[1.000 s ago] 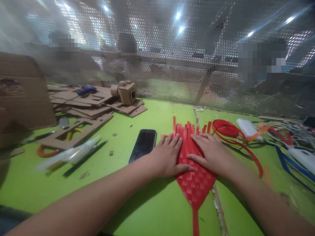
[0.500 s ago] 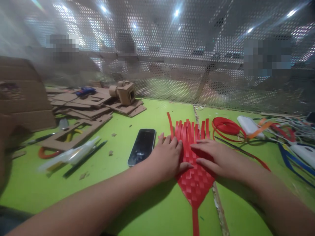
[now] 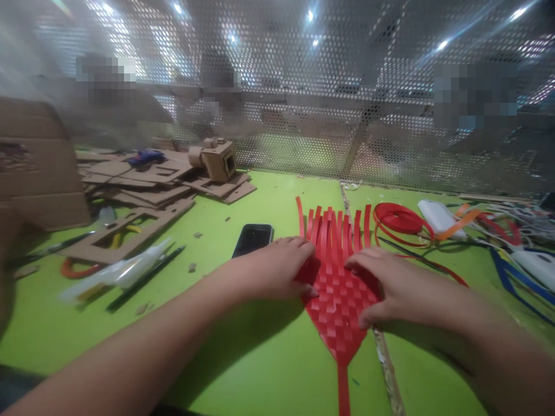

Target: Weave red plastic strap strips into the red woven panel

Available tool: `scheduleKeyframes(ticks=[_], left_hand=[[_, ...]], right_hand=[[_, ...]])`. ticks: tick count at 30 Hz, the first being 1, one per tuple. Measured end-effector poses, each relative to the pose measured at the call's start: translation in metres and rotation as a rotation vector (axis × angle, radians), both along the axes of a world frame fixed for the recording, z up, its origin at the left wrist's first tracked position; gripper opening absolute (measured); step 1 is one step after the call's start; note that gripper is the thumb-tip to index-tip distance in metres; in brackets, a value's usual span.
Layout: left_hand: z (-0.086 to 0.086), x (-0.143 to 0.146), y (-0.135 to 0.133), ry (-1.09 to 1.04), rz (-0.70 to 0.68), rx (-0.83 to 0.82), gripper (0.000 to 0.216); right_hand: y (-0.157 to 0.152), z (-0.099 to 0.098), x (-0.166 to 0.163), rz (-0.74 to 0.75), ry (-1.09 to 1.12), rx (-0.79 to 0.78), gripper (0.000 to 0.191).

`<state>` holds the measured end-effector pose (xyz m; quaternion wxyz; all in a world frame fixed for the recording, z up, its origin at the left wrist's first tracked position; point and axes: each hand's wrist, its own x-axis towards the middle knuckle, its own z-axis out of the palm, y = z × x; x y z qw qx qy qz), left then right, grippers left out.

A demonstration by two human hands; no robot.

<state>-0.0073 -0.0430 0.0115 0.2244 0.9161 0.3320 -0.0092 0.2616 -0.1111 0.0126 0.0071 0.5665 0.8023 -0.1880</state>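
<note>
A woven piece of red flat strips (image 3: 340, 300) lies on the green table, checkered in its body and pointed at the near end. One strip tail runs from the point toward me, and loose strip ends fan out at the far side. My left hand (image 3: 284, 268) rests at its left edge, fingers curved and thumb apart. At the right edge is my right hand (image 3: 385, 283), thumb and fingers spread over the weave. Neither hand grips the piece. Just left of my left hand is a black phone (image 3: 254, 238), partly hidden by it.
Cardboard pieces (image 3: 147, 190) and a small cardboard model (image 3: 219, 160) are at the back left. Nearer lie glue-like white tubes (image 3: 143, 263). On the right are a coil of red strip (image 3: 399, 218), a white device (image 3: 440, 218) and cables. A perforated screen (image 3: 303, 115) closes the back.
Both hands have drawn apart toward the side edges, baring more of the weave's middle. My left hand now covers the near part of the phone.
</note>
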Motion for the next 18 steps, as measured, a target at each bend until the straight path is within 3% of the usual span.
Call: scheduleKeyframes(ticks=[7, 13, 18], left_hand=[[0.0017, 0.001, -0.0024, -0.014, 0.01, -0.021, 0.045], [0.0008, 0.0007, -0.0021, -0.012, 0.021, -0.026, 0.047], [0.0014, 0.0006, -0.0035, -0.008, 0.017, -0.032, 0.047]], right_hand=[[-0.0016, 0.0025, -0.0061, -0.009, -0.001, -0.022, 0.048], [-0.0028, 0.0006, -0.0045, -0.045, -0.036, 0.031, 0.058], [-0.0049, 0.005, -0.0106, -0.066, -0.037, -0.031, 0.047]])
